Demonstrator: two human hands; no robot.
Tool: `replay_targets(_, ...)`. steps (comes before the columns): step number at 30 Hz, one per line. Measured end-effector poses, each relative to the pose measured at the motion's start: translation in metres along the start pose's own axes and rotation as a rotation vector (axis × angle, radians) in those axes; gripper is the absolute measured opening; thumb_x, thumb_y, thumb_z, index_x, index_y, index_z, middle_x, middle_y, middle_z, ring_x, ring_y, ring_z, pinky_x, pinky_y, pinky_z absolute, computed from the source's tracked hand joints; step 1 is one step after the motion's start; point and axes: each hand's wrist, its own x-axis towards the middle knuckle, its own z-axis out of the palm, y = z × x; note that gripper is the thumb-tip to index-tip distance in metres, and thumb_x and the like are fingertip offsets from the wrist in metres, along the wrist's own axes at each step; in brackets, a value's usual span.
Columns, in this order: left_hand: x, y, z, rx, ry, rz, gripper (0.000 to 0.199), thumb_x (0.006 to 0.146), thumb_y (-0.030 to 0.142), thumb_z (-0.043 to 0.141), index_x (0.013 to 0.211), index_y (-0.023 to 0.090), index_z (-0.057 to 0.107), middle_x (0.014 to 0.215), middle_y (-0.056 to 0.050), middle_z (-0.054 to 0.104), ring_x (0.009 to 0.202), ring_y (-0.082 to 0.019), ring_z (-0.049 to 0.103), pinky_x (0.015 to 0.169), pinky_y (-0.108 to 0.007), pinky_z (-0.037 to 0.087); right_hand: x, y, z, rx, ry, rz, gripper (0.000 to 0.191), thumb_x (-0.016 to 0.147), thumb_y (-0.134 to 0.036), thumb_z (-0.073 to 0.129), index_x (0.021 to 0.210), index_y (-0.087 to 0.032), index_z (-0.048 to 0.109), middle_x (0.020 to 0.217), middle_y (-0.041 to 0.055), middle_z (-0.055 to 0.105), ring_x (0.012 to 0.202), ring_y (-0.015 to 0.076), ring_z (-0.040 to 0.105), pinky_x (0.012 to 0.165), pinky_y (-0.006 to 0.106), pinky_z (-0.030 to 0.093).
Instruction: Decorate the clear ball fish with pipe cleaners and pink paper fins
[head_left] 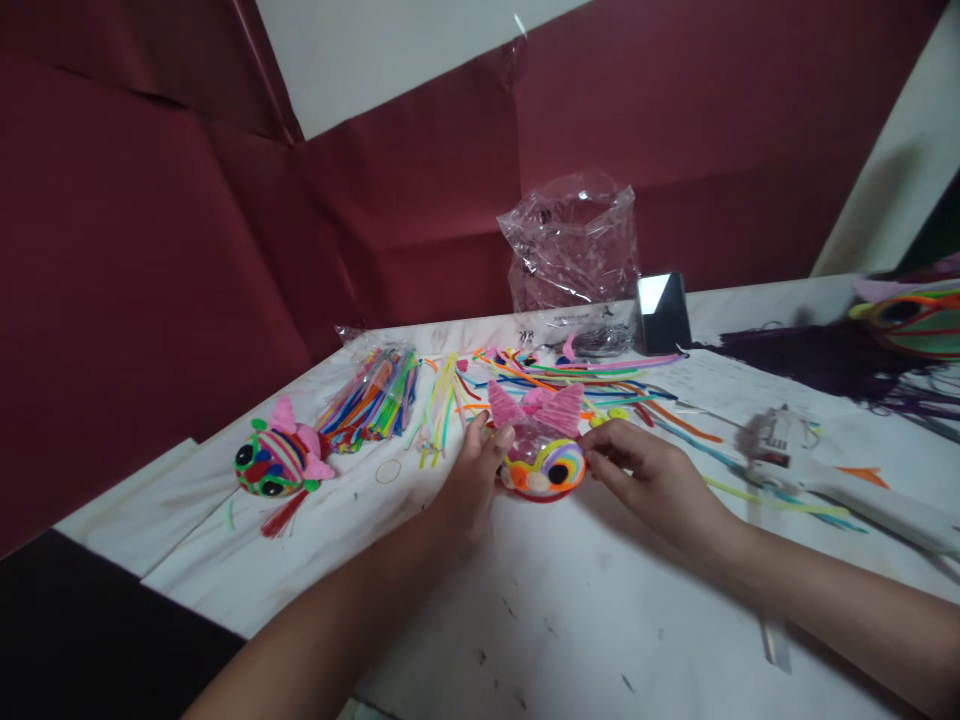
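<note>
A clear ball made into a pipe-cleaner animal (541, 470) stands on the white table in front of me. It has pink ear-like pieces on top, rainbow rings around a black eye and an orange piece at the front. My left hand (476, 470) grips its left side, thumb against the clear surface. Bent fingers of my right hand (649, 470) pinch at its right edge, beside the rainbow eye. Whether a small piece sits between those fingertips is hidden.
A finished-looking colourful animal ball (277, 455) lies at left. Behind are bundled pipe cleaners (375, 400), loose strips (600, 385), a clear plastic bag (574, 250) and a phone (664, 313). A white glue gun (840, 480) lies right, near dark purple fringe (787, 360).
</note>
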Motion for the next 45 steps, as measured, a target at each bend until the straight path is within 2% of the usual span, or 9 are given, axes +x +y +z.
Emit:
replay_targets(6, -0.002, 0.006, 0.002, 0.003, 0.017, -0.061, 0.086, 0.071, 0.036, 0.073, 0.144, 0.020, 0.030, 0.116, -0.013, 0.065, 0.100, -0.028, 0.067, 0.077, -0.040, 0.056, 0.001, 0.015, 0.003, 0.122, 0.000, 0.147, 0.019, 0.084, -0.039, 0.057, 0.081, -0.022, 0.063, 0.073, 0.0033, 0.067, 0.065, 0.0181, 0.064, 0.061, 0.032, 0.053)
replay_targets(11, -0.006, 0.009, 0.005, 0.016, 0.041, -0.066, 0.091, 0.063, 0.028, 0.080, 0.141, 0.021, 0.034, 0.112, -0.010, 0.066, 0.101, -0.027, 0.066, 0.087, -0.041, 0.053, 0.002, 0.018, 0.005, 0.148, 0.001, 0.204, 0.027, 0.082, -0.049, 0.058, 0.079, -0.022, 0.062, 0.069, 0.0034, 0.066, 0.062, 0.0192, 0.064, 0.058, 0.033, 0.053)
replay_targets(15, -0.005, 0.008, 0.004, 0.084, 0.017, -0.049, 0.097, 0.056, 0.020, 0.084, 0.140, 0.023, 0.036, 0.112, -0.008, 0.067, 0.103, -0.026, 0.065, 0.093, -0.038, 0.050, -0.002, 0.011, 0.006, 0.090, -0.015, 0.132, 0.020, 0.085, -0.041, 0.055, 0.082, -0.022, 0.063, 0.075, 0.0044, 0.067, 0.066, 0.0197, 0.065, 0.060, 0.034, 0.053)
replay_targets(20, -0.006, 0.012, 0.004, 0.139, 0.005, -0.037, 0.097, 0.052, 0.016, 0.084, 0.138, 0.022, 0.040, 0.108, -0.008, 0.069, 0.100, -0.025, 0.066, 0.091, -0.038, 0.050, -0.004, -0.002, 0.003, -0.033, -0.021, -0.009, 0.013, 0.088, -0.031, 0.053, 0.081, -0.024, 0.062, 0.075, 0.0029, 0.067, 0.066, 0.0184, 0.064, 0.059, 0.031, 0.051)
replay_targets(27, -0.002, 0.010, 0.001, 0.062, -0.071, -0.046, 0.105, 0.050, 0.016, 0.087, 0.141, 0.026, 0.036, 0.114, -0.007, 0.066, 0.099, -0.025, 0.067, 0.093, -0.039, 0.049, -0.003, -0.007, 0.003, -0.046, -0.006, -0.048, 0.011, 0.088, -0.027, 0.053, 0.081, -0.024, 0.061, 0.074, 0.0021, 0.067, 0.063, 0.0174, 0.064, 0.056, 0.030, 0.051)
replay_targets(33, -0.003, 0.008, 0.001, 0.059, -0.096, -0.044, 0.084, 0.054, 0.024, 0.088, 0.127, 0.024, 0.045, 0.111, -0.008, 0.068, 0.094, -0.023, 0.068, 0.088, -0.038, 0.050, -0.005, -0.018, 0.001, -0.061, -0.020, -0.208, 0.013, 0.090, -0.017, 0.049, 0.086, -0.023, 0.059, 0.078, 0.0025, 0.064, 0.068, 0.0154, 0.063, 0.059, 0.027, 0.051)
replay_targets(37, -0.008, 0.010, 0.005, 0.092, -0.078, -0.033, 0.083, 0.054, 0.018, 0.087, 0.126, 0.023, 0.045, 0.109, -0.007, 0.070, 0.086, -0.021, 0.069, 0.084, -0.037, 0.052, -0.008, -0.021, 0.002, -0.063, -0.043, -0.258, 0.015, 0.092, -0.015, 0.047, 0.088, -0.022, 0.059, 0.080, 0.0029, 0.063, 0.071, 0.0147, 0.063, 0.063, 0.027, 0.051)
replay_targets(40, -0.011, 0.012, 0.006, 0.084, -0.085, -0.012, 0.085, 0.055, 0.016, 0.085, 0.129, 0.023, 0.043, 0.108, -0.008, 0.070, 0.087, -0.023, 0.069, 0.080, -0.036, 0.053, -0.009, -0.021, 0.003, -0.048, -0.063, -0.215, 0.015, 0.091, -0.016, 0.047, 0.086, -0.022, 0.059, 0.079, 0.0029, 0.063, 0.070, 0.0154, 0.062, 0.063, 0.028, 0.052)
replay_targets(45, -0.009, 0.015, 0.004, 0.052, -0.091, -0.012, 0.097, 0.058, 0.016, 0.083, 0.140, 0.029, 0.033, 0.113, -0.008, 0.070, 0.091, -0.025, 0.070, 0.077, -0.036, 0.054, -0.001, -0.016, -0.001, 0.021, -0.111, 0.016, 0.008, 0.083, -0.028, 0.055, 0.086, -0.023, 0.059, 0.078, 0.0034, 0.066, 0.069, 0.0190, 0.064, 0.062, 0.032, 0.052)
